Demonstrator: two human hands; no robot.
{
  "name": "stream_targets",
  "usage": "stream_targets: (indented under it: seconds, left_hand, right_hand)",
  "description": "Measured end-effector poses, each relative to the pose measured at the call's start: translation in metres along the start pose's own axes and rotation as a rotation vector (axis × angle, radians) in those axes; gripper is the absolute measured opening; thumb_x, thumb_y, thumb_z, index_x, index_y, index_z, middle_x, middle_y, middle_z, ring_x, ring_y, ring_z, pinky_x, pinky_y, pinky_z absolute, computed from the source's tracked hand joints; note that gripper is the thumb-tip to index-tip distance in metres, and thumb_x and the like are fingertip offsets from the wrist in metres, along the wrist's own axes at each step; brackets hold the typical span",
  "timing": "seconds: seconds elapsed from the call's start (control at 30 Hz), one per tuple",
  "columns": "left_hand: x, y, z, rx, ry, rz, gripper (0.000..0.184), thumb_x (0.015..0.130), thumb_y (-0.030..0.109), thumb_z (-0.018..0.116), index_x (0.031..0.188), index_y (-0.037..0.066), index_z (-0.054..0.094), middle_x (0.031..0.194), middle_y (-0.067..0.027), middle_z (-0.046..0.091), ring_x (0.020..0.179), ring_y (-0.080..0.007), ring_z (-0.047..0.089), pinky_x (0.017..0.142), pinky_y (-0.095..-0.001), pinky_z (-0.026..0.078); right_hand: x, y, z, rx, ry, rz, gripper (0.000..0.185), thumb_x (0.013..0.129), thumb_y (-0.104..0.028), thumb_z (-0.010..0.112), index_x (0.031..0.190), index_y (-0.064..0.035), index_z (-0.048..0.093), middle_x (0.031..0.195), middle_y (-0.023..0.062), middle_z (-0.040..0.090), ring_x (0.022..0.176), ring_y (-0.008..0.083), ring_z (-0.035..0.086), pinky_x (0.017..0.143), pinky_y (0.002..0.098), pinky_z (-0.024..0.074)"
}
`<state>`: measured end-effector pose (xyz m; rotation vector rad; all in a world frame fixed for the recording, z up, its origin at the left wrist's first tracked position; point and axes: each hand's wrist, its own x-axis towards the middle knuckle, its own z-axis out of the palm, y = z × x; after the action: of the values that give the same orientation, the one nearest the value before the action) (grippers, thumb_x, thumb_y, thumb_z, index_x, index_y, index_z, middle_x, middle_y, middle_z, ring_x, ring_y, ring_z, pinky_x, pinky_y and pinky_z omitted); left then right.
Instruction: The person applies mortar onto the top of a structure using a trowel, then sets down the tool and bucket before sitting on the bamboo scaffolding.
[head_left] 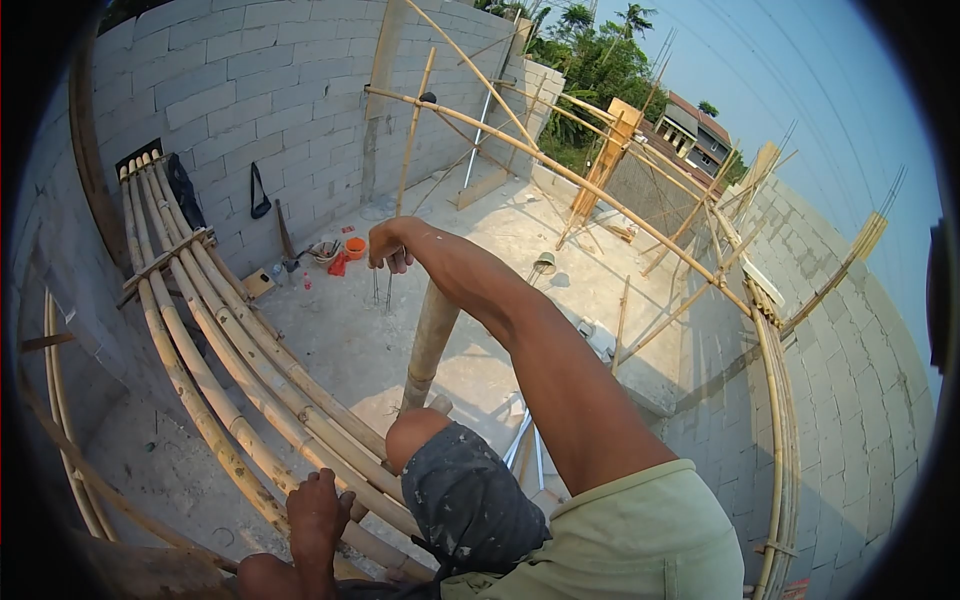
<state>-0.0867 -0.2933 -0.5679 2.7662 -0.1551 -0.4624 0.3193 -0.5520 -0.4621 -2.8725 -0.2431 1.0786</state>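
Note:
My left hand (318, 508) is low in the head view, beside my knee and over the long bamboo poles (235, 385). Its fingers are curled in and whatever they may hold is hidden. My right arm stretches forward across the view, and my right hand (392, 246) hangs from a bent wrist, fingers loosely down and nothing visible in them. Beneath that forearm stands a thick bamboo post (432, 345), its top hidden by the arm. Thin dark rods (382, 290) show below the right hand; I cannot tell whether they are apart from it.
Far below lies a concrete floor (480, 240) with an orange bucket (355, 247) and a dark bag (260, 192) hanging on the block wall (230, 80). A long diagonal bamboo pole (590, 185) crosses ahead. More bamboo (775, 430) runs along the right wall.

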Motion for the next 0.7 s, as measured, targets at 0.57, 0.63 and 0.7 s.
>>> stream_targets:
  seconds: [0.57,0.63,0.7]
  left_hand:
    - [0.0006,0.0009,-0.0013,0.001,-0.026,-0.007,0.049,0.086,0.037,0.077,0.118,0.001,0.063,0.111,-0.0193,0.069,0.104,-0.0372,0.068,0.09,-0.0483,0.054]
    - [0.0001,0.0013,-0.0018,0.0,-0.028,-0.008,0.049,0.086,0.037,0.076,0.118,0.002,0.063,0.112,-0.0194,0.069,0.104,-0.0373,0.068,0.09,-0.0484,0.054]
    - [0.0007,0.001,-0.0016,0.001,-0.027,-0.008,0.049,0.086,0.037,0.076,0.118,0.002,0.063,0.112,-0.0195,0.069,0.104,-0.0373,0.068,0.09,-0.0483,0.054]
  right_hand:
    - [0.0059,0.004,0.0021,0.028,0.027,-0.007,0.05,0.088,-0.028,0.065,0.131,-0.0037,0.063,0.104,0.017,0.076,0.086,0.0265,0.075,0.08,0.0451,0.0598]
    - [0.0024,0.0025,0.0016,-0.01,0.028,-0.017,0.044,0.094,-0.033,0.062,0.127,-0.003,0.065,0.102,0.0151,0.076,0.082,0.0248,0.074,0.072,0.0392,0.0595]
    - [-0.0007,0.0015,0.0003,-0.012,0.023,-0.021,0.044,0.094,-0.032,0.062,0.127,-0.0028,0.065,0.102,0.015,0.076,0.082,0.0248,0.074,0.072,0.0391,0.0595]
